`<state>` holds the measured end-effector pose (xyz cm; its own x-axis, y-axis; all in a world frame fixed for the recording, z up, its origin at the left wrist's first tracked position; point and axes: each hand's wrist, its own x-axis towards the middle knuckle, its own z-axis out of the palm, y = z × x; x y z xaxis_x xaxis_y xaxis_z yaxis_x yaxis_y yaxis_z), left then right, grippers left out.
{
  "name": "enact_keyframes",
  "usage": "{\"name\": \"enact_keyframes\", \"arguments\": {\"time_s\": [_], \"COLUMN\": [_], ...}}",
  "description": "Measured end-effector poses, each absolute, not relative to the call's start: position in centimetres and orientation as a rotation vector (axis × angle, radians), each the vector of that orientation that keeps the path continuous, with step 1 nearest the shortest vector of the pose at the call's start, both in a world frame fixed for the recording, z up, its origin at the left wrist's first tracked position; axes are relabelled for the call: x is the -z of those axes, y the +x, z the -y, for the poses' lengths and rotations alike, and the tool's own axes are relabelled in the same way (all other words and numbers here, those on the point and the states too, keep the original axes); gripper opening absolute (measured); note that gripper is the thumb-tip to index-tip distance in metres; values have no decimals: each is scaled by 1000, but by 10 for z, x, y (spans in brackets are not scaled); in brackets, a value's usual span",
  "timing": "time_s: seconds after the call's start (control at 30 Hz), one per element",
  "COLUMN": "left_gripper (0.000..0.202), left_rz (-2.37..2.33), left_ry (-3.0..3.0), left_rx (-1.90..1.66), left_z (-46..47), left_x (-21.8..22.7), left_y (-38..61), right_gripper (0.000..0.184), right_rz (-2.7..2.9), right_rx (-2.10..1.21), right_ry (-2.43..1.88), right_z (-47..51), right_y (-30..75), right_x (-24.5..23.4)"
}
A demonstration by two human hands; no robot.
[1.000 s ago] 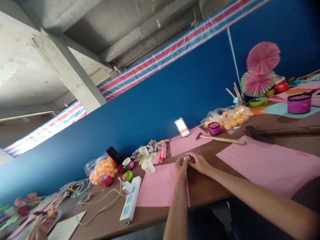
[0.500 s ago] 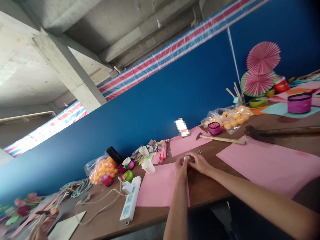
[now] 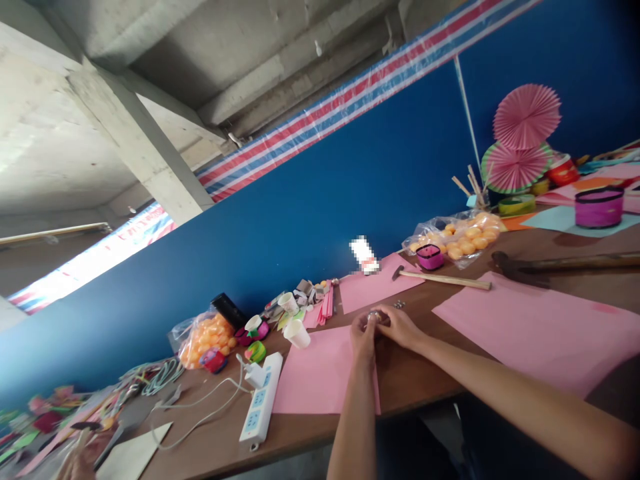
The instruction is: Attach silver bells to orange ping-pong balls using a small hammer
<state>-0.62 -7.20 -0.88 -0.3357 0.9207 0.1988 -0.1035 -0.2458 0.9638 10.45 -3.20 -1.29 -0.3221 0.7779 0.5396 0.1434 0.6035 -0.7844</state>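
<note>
My left hand and my right hand meet over the table beside a sheet of pink paper. Between their closed fingertips is a small shiny silvery piece, mostly covered, so its kind does not show. Just beyond my right hand lie a few tiny metal bits. Farther back, a small hammer with a wooden handle rests partly on another pink sheet. A white paper cup tilts at the far edge of the nearer sheet.
A white power strip with cables lies to the left. Bags of orange balls stand along the blue wall. On the right are a large hammer and pink paper. A co-worker's hand shows at lower left.
</note>
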Motion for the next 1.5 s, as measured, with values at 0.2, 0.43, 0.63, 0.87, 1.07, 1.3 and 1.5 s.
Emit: {"name": "enact_keyframes", "arguments": {"time_s": [0.2, 0.43, 0.63, 0.87, 1.07, 1.3, 1.5], "left_gripper": [36, 36, 36, 36, 36, 38, 39], "left_rz": [-1204, -1189, -1195, -1196, -1200, -1228, -1234], "left_ry": [1085, 1078, 1086, 1086, 1088, 1086, 1088], "left_rx": [-1684, -1691, -1698, -1695, -1692, -1699, -1709], "left_z": [73, 74, 74, 74, 73, 72, 73], "left_x": [6, 5, 5, 5, 7, 9, 6], "left_y": [-5, -4, -4, -4, -5, -6, -4], "right_gripper": [26, 27, 26, 25, 24, 25, 25], "right_rz": [1812, 1822, 1822, 1829, 1829, 1832, 1831], "right_rx": [-781, -772, -770, -770, -775, -765, -755], "right_ry": [-753, -742, -748, -757, -754, -751, -754], "right_z": [32, 32, 33, 34, 34, 33, 32], "right_y": [105, 106, 105, 106, 106, 106, 105], "right_x": [11, 11, 11, 8, 8, 10, 11]}}
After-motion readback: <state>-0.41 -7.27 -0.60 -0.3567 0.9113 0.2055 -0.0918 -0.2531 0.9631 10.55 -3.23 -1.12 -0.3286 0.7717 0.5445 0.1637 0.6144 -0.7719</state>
